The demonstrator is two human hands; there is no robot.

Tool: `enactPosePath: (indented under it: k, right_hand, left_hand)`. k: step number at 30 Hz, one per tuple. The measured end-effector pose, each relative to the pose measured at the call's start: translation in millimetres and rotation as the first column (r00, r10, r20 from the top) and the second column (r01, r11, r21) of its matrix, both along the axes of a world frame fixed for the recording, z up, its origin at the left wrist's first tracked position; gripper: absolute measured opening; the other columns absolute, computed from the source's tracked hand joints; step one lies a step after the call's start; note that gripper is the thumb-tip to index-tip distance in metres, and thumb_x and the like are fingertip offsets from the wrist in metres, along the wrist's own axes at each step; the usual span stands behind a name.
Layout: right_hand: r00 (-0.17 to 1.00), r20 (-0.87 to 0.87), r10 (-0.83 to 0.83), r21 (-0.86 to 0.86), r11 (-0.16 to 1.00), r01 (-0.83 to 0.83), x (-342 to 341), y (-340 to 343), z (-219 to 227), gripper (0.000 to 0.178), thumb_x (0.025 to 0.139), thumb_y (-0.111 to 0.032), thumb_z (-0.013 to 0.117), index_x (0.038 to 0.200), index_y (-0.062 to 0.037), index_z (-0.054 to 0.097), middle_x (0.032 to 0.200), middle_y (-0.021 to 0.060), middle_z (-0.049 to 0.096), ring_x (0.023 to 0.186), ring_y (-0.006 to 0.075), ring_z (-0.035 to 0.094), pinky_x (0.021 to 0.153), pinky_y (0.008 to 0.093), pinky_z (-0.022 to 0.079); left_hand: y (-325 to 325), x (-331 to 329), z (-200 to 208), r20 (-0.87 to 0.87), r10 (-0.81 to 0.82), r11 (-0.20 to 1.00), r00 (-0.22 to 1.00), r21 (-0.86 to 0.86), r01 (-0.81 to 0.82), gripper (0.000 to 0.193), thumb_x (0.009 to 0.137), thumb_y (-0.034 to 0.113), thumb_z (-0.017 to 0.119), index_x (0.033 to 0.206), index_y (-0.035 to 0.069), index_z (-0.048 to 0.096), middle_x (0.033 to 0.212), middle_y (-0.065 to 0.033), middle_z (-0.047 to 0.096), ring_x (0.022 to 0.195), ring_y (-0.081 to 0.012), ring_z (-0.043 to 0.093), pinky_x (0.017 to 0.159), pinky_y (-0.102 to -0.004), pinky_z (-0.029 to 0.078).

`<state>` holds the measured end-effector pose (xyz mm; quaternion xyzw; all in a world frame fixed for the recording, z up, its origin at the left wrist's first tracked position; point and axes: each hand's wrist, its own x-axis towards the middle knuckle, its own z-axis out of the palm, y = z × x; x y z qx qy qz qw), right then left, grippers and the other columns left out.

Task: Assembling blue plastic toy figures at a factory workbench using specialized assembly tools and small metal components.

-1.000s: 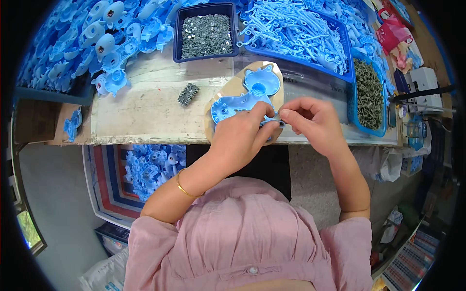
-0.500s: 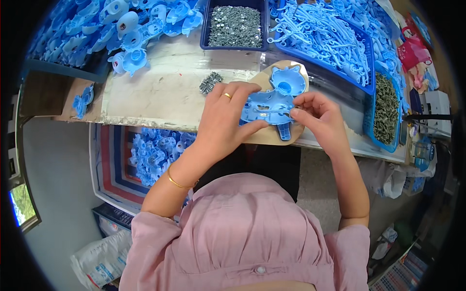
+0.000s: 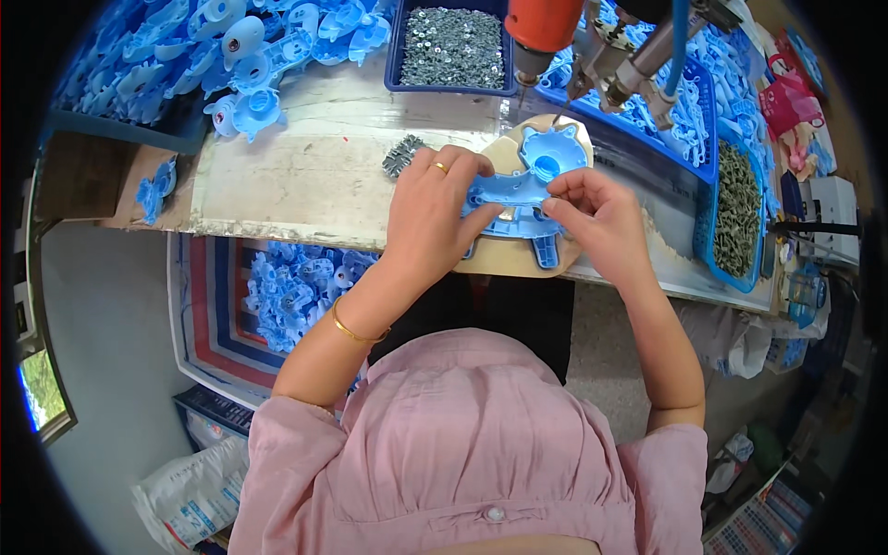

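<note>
A blue animal-shaped plastic shell half [image 3: 552,148] lies hollow side up on a tan rounded board [image 3: 507,262] at the table's front edge. My left hand [image 3: 433,199] curls around its left end, fingers at the far side and thumb near the middle. Across the shell's body runs a slim blue plastic rod [image 3: 514,203]. The rod's right end is pinched between thumb and fingers of my right hand [image 3: 601,215]; the fingertips partly hide it. Beside my left knuckles sits a small heap of silvery metal pieces [image 3: 402,155].
An orange-red power tool [image 3: 544,23] with metal fittings [image 3: 629,69] hangs above the far side of the board. Beyond are a bin of small metal parts [image 3: 450,51], a basket of blue rods [image 3: 689,139] and piled blue shells [image 3: 250,111]. A basket of screws [image 3: 735,208] stands right.
The orange-red tool and its metal fittings have come into view at the upper right. The rod has shifted slightly away from me across the shell, with my hands still around both.
</note>
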<state>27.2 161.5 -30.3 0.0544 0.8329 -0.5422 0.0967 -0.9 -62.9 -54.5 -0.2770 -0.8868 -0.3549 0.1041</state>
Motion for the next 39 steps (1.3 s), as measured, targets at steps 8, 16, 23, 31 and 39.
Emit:
enactPosePath:
  k: [8, 16, 23, 31, 39]
  right_hand:
    - [0.980, 0.074, 0.184, 0.103, 0.976, -0.191, -9, 3, 9, 0.017, 0.088, -0.003, 0.072, 0.103, 0.0036, 0.070, 0.093, 0.0065, 0.072, 0.081, 0.0091, 0.066, 0.072, 0.0249, 0.052]
    - [0.885, -0.280, 0.371, 0.620, 0.774, -0.128, -17, 1, 14, 0.013, 0.077, -0.011, 0.079, 0.089, -0.0078, 0.078, 0.087, 0.0085, 0.065, 0.081, 0.0255, 0.065, 0.071, 0.0376, 0.051]
    - [0.864, -0.171, 0.473, 0.702, 0.674, -0.230, -28, -1, 19, 0.016, 0.079, -0.011, 0.077, 0.096, -0.0098, 0.079, 0.094, 0.0076, 0.064, 0.084, 0.0276, 0.063, 0.074, 0.0389, 0.051]
    - [0.346, -0.927, 0.147, 0.291, 0.863, 0.414, -104, -59, 104, 0.045, 0.086, -0.016, 0.077, 0.125, -0.0037, 0.060, 0.114, 0.0135, 0.068, 0.102, 0.0217, 0.067, 0.084, 0.0352, 0.054]
    - [0.666, -0.690, -0.284, -0.107, 0.950, 0.293, -133, -103, 147, 0.063, 0.092, -0.004, 0.069, 0.146, 0.0039, 0.036, 0.118, 0.0226, 0.065, 0.104, 0.0270, 0.069, 0.085, 0.0371, 0.056]
  left_hand:
    - [0, 3, 2, 0.006, 0.008, 0.999, 1.000, -0.052, -0.008, 0.031, 0.072, 0.016, 0.082, 0.097, 0.010, 0.065, 0.102, -0.0055, 0.062, 0.094, -0.0291, 0.055, 0.081, -0.0419, 0.046]
    - [5, 4, 1, -0.080, 0.049, 0.989, 0.996, -0.132, -0.059, 0.012, 0.074, 0.018, 0.080, 0.080, 0.011, 0.072, 0.105, -0.0011, 0.064, 0.097, -0.0257, 0.056, 0.081, -0.0399, 0.045]
    - [8, 9, 3, -0.128, 0.097, 0.982, 0.987, -0.151, -0.116, 0.010, 0.074, 0.018, 0.080, 0.078, 0.011, 0.075, 0.103, -0.0022, 0.066, 0.094, -0.0260, 0.057, 0.079, -0.0399, 0.045]
    - [-2, 8, 18, -0.037, 0.034, 0.999, 0.999, -0.016, -0.034, 0.016, 0.083, 0.022, 0.077, 0.093, 0.010, 0.072, 0.100, -0.0078, 0.067, 0.092, -0.0307, 0.059, 0.078, -0.0423, 0.048]
    - [-34, -74, 15, -0.144, 0.128, 0.987, 0.981, -0.080, -0.140, 0.012, 0.087, 0.020, 0.070, 0.095, 0.011, 0.072, 0.093, -0.0078, 0.068, 0.090, -0.0307, 0.062, 0.077, -0.0440, 0.051]
